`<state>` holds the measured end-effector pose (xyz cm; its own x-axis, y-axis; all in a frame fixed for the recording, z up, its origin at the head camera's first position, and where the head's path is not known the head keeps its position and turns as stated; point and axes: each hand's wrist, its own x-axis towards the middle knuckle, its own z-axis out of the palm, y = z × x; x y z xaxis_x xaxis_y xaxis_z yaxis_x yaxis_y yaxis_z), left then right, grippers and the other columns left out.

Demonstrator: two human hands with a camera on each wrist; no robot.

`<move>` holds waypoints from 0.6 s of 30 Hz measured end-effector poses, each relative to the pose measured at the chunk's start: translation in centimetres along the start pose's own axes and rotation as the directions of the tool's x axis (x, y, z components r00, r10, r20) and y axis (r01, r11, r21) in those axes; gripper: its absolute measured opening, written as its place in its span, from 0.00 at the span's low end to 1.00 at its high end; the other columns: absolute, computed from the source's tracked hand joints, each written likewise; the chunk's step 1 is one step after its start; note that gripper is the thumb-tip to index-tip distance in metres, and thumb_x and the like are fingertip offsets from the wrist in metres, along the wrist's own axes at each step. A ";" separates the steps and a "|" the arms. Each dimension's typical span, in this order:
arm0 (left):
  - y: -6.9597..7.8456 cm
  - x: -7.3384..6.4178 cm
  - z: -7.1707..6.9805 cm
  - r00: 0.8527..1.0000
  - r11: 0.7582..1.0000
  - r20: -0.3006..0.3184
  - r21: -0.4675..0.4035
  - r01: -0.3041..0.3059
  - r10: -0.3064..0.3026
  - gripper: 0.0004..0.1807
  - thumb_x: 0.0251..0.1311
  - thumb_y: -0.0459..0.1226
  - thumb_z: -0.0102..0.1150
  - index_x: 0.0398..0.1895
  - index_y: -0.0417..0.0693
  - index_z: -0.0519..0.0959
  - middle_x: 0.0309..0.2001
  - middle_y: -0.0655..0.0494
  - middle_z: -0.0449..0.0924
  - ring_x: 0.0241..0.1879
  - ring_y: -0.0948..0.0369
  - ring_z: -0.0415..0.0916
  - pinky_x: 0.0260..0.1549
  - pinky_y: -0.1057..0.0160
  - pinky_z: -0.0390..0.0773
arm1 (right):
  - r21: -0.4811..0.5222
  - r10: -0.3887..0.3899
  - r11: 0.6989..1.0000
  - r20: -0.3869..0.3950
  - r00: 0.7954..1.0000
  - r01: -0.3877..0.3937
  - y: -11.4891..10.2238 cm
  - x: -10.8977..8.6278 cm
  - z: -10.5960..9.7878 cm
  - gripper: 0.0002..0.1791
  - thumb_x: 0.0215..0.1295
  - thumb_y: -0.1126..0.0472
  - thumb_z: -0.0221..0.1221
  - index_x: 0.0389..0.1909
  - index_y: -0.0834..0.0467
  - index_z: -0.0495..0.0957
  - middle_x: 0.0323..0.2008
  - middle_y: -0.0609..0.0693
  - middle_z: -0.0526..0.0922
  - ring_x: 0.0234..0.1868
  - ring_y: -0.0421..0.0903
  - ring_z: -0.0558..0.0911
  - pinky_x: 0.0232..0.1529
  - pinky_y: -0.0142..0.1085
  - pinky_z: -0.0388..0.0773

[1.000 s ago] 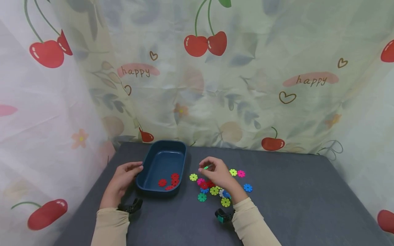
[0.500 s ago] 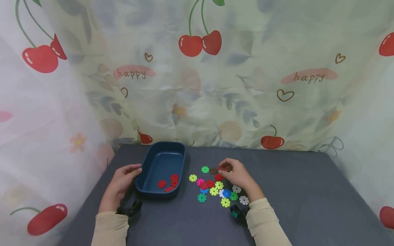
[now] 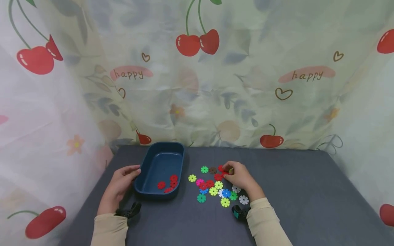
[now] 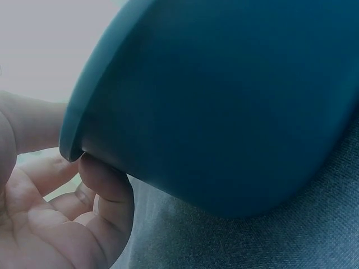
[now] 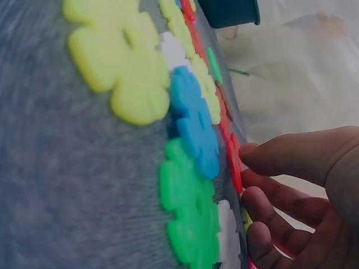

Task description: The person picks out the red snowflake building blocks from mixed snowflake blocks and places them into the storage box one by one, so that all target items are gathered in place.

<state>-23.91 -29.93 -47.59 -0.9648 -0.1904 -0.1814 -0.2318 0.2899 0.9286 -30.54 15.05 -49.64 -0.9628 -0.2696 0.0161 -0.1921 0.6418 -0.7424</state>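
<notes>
A dark blue rectangular box (image 3: 159,167) stands left of the middle, with several red snowflake discs (image 3: 169,189) inside it. My left hand (image 3: 120,182) grips its left rim; in the left wrist view, curled fingers (image 4: 106,196) sit under the lip. My right hand (image 3: 241,176) is low among loose snowflake discs, its thumb and fingertips at a red snowflake disc (image 5: 234,162) in a pinch. Part of that disc is behind the fingers. Two other red snowflake discs (image 3: 218,177) lie just left of it.
Loose discs cover the table right of the box: a green disc (image 3: 204,169), a brown disc (image 3: 212,170), a blue disc (image 3: 226,193), a white disc (image 3: 244,199) and several yellow ones. A patterned curtain (image 3: 197,102) rises behind the grey table (image 3: 292,191).
My right hand has let go of a green disc, which now lies left of the brown one, and moved right to the red discs. The left hand stays at the box.
</notes>
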 end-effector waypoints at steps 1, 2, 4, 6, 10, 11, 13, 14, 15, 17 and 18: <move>0.0 0.0 0.0 1.000 1.000 0.001 0.001 0.000 0.000 0.30 0.79 0.46 0.58 0.76 0.38 0.71 0.70 0.37 0.74 0.60 0.54 0.78 0.49 0.67 0.81 | -0.005 0.001 1.000 -0.001 1.000 -0.001 0.0 0.0 0.0 0.13 0.69 0.68 0.68 0.53 0.60 0.85 0.51 0.56 0.86 0.43 0.48 0.81 0.45 0.45 0.83; -0.1 0.0 0.0 1.000 1.000 0.003 0.001 -0.001 0.001 0.30 0.79 0.46 0.58 0.76 0.38 0.71 0.71 0.37 0.74 0.61 0.53 0.78 0.49 0.67 0.80 | -0.009 0.003 1.000 -0.002 1.000 -0.003 0.1 0.0 0.1 0.13 0.68 0.68 0.69 0.52 0.60 0.85 0.50 0.56 0.86 0.42 0.48 0.81 0.45 0.45 0.83; -0.1 0.0 -0.1 1.000 1.000 0.005 -0.001 0.000 0.000 0.30 0.79 0.46 0.57 0.76 0.38 0.71 0.71 0.37 0.73 0.62 0.52 0.77 0.49 0.67 0.80 | -0.015 -0.006 1.000 -0.002 1.000 0.006 0.1 0.0 0.1 0.13 0.67 0.69 0.69 0.52 0.60 0.85 0.49 0.56 0.85 0.41 0.47 0.80 0.45 0.45 0.83; -0.1 0.0 -0.1 1.000 1.000 0.008 -0.003 -0.001 0.001 0.30 0.80 0.46 0.57 0.76 0.38 0.71 0.72 0.36 0.73 0.63 0.50 0.76 0.50 0.67 0.80 | -0.018 -0.010 1.000 -0.002 1.000 0.010 0.3 0.1 0.2 0.13 0.66 0.70 0.70 0.51 0.60 0.85 0.48 0.56 0.85 0.41 0.47 0.80 0.44 0.45 0.83; 0.0 0.0 -0.1 1.000 1.000 0.010 -0.005 -0.001 0.001 0.30 0.80 0.46 0.57 0.76 0.37 0.71 0.72 0.36 0.73 0.63 0.51 0.77 0.50 0.66 0.80 | -0.013 -0.008 1.000 -0.001 1.000 0.008 0.4 0.1 0.3 0.13 0.65 0.70 0.71 0.49 0.59 0.86 0.46 0.54 0.84 0.39 0.47 0.79 0.43 0.43 0.82; 0.0 0.0 -0.1 1.000 1.000 0.010 -0.006 0.000 0.000 0.30 0.80 0.46 0.57 0.76 0.37 0.71 0.72 0.36 0.73 0.63 0.52 0.77 0.50 0.66 0.80 | -0.011 -0.003 1.000 -0.001 1.000 0.003 0.4 0.2 0.3 0.13 0.65 0.70 0.71 0.49 0.58 0.86 0.45 0.54 0.84 0.39 0.47 0.79 0.42 0.43 0.82; 0.0 0.0 0.0 1.000 1.000 0.008 -0.006 0.002 -0.002 0.30 0.80 0.46 0.57 0.76 0.37 0.71 0.71 0.36 0.73 0.62 0.52 0.78 0.50 0.66 0.81 | -0.010 0.002 1.000 0.001 1.000 -0.002 0.4 0.2 0.3 0.13 0.64 0.70 0.71 0.49 0.58 0.86 0.44 0.53 0.82 0.38 0.47 0.77 0.41 0.42 0.80; 0.0 0.0 0.0 1.000 1.000 0.007 -0.008 0.003 -0.003 0.30 0.80 0.45 0.57 0.76 0.37 0.71 0.71 0.36 0.73 0.62 0.52 0.78 0.50 0.66 0.81 | -0.011 0.004 1.000 0.000 1.000 -0.004 0.4 0.2 0.3 0.13 0.64 0.70 0.71 0.49 0.57 0.86 0.44 0.53 0.82 0.38 0.47 0.77 0.40 0.41 0.80; 0.1 0.0 0.0 1.000 1.000 0.007 -0.008 0.003 -0.003 0.30 0.80 0.45 0.57 0.76 0.37 0.71 0.71 0.36 0.73 0.62 0.52 0.78 0.50 0.66 0.81 | -0.012 0.005 1.000 0.000 1.000 -0.005 0.5 0.2 0.4 0.14 0.64 0.70 0.70 0.49 0.57 0.86 0.44 0.53 0.81 0.38 0.47 0.76 0.40 0.41 0.79; 0.1 -0.1 0.0 1.000 1.000 0.009 -0.010 0.003 -0.003 0.30 0.80 0.45 0.57 0.76 0.37 0.71 0.71 0.36 0.73 0.61 0.53 0.78 0.50 0.66 0.81 | -0.014 0.009 1.000 -0.002 1.000 -0.009 0.5 0.1 0.3 0.13 0.63 0.70 0.70 0.48 0.57 0.87 0.42 0.53 0.80 0.38 0.47 0.75 0.39 0.41 0.77; 0.1 -0.1 0.0 1.000 1.000 0.009 -0.010 0.003 -0.003 0.30 0.80 0.45 0.57 0.76 0.37 0.71 0.70 0.36 0.73 0.61 0.53 0.78 0.50 0.66 0.81 | -0.015 0.013 1.000 -0.003 1.000 -0.013 0.5 0.1 0.3 0.12 0.63 0.70 0.71 0.47 0.57 0.87 0.42 0.54 0.79 0.37 0.48 0.74 0.39 0.40 0.76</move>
<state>-23.85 -29.92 -47.50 -0.9652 -0.1829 -0.1870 -0.2335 0.2798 0.9312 -30.70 15.06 -50.21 -0.9657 -0.2597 0.0085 -0.1829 0.6562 -0.7321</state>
